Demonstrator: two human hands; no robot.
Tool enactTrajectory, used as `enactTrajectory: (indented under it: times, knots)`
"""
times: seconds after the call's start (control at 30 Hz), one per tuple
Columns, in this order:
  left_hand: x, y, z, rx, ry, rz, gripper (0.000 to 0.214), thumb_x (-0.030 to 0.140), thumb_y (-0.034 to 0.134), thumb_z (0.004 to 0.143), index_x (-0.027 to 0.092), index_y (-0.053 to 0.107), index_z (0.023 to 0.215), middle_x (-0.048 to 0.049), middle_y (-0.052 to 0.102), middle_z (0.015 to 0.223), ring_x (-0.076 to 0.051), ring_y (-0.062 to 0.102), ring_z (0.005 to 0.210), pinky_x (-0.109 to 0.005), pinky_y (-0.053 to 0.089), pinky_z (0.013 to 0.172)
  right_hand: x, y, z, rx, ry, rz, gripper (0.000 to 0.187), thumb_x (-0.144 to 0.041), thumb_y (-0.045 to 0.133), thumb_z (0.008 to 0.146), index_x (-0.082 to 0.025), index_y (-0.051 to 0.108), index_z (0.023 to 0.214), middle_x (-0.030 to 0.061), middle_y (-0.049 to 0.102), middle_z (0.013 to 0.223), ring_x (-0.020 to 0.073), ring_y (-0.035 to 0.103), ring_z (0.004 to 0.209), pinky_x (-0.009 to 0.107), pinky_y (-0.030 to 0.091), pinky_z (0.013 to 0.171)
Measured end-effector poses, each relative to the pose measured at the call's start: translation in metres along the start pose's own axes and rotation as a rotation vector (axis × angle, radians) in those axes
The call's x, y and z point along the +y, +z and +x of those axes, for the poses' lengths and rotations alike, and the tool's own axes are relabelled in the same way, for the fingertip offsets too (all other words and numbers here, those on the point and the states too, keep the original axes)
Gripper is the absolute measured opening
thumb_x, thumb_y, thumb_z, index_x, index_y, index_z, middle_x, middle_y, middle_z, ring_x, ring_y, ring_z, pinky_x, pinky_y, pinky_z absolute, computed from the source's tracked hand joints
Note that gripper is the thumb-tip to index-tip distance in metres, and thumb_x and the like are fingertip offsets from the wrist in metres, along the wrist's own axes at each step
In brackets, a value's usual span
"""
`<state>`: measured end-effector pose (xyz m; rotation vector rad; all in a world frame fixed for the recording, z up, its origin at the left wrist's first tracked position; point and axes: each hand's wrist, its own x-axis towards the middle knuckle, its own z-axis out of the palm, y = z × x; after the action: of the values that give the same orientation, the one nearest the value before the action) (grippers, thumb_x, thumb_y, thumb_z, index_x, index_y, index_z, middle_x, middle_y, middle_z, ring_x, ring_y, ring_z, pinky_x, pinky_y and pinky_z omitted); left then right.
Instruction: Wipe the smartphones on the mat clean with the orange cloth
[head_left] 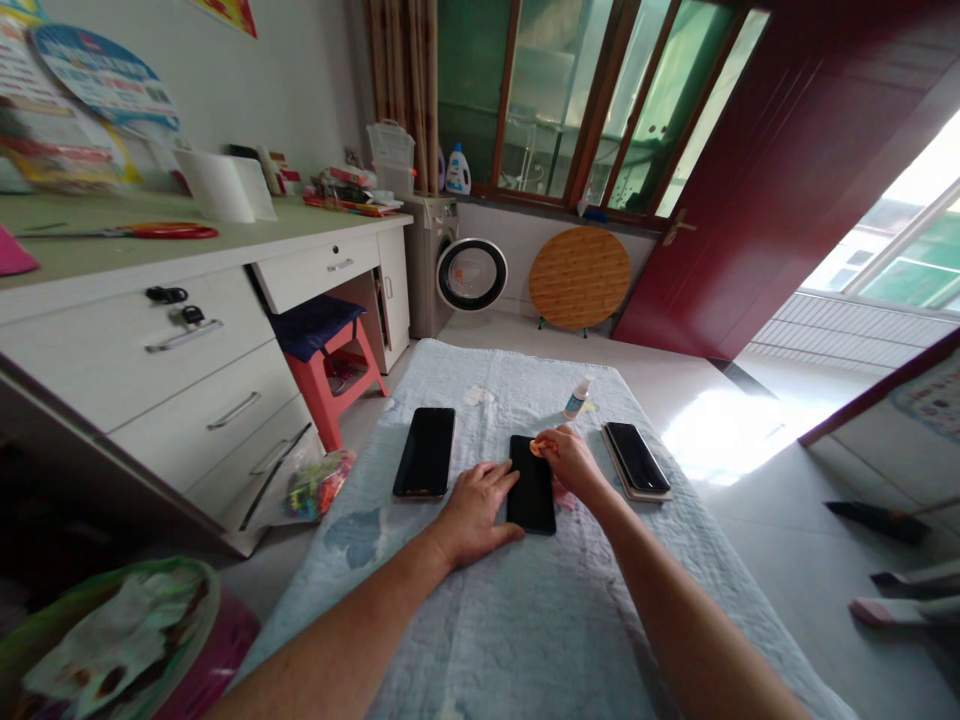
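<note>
A black smartphone (532, 500) lies face up on the pale blue cloth, between my two hands. My left hand (480, 510) is open beside it, with the fingertips and thumb against the phone's left edge. My right hand (566, 455) is closed in a pinch on a small orange piece (535, 448), pressed to the upper right of the screen; its exact kind is too small to tell. Another dark phone (424, 452) lies to the left. On the right, a phone (636, 456) rests on a flat pale item (654, 497). Behind my right hand stands a small spray bottle (577, 399).
The cloth-covered table (465, 640) fills the front. To its left are a white desk (322, 240), a red stool (330, 385) and a bin (214, 640). A washing machine (431, 265) with its door open and a round wooden board (581, 275) stand behind.
</note>
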<state>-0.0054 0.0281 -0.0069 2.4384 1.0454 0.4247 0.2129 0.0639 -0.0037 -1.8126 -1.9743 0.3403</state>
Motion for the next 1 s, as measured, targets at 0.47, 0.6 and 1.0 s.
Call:
enactTrajectory:
  times: [0.47, 0.6, 1.0]
  knots:
    - [0.001, -0.001, 0.000, -0.006, -0.007, -0.004, 0.077, 0.058, 0.069, 0.074, 0.021, 0.047, 0.138, -0.0109, 0.042, 0.147, -0.033, 0.039, 0.131, -0.047, 0.030, 0.109, -0.023, 0.005, 0.027, -0.060, 0.032, -0.244, 0.028, -0.019, 0.042, 0.091, -0.018, 0.069, 0.099, 0.0092, 0.064, 0.098, 0.0167, 0.058, 0.087, 0.025, 0.039, 0.076]
    - [0.001, -0.001, -0.001, -0.033, -0.020, 0.022, 0.076, 0.057, 0.067, 0.075, 0.020, 0.046, 0.139, -0.0112, 0.040, 0.149, -0.034, 0.037, 0.133, -0.048, 0.028, 0.110, -0.038, 0.007, 0.039, -0.139, -0.029, -0.251, 0.027, -0.019, 0.043, 0.090, -0.018, 0.069, 0.098, 0.0089, 0.065, 0.099, 0.0169, 0.059, 0.088, 0.024, 0.039, 0.077]
    - [0.004, 0.007, -0.004, 0.040, 0.032, 0.111, 0.070, 0.052, 0.066, 0.077, 0.021, 0.046, 0.137, -0.0082, 0.042, 0.148, -0.032, 0.036, 0.135, -0.048, 0.028, 0.110, -0.038, 0.002, 0.051, -0.311, -0.061, -0.348, 0.028, -0.017, 0.045, 0.088, -0.020, 0.069, 0.102, 0.0099, 0.063, 0.105, 0.0172, 0.063, 0.086, 0.024, 0.042, 0.071]
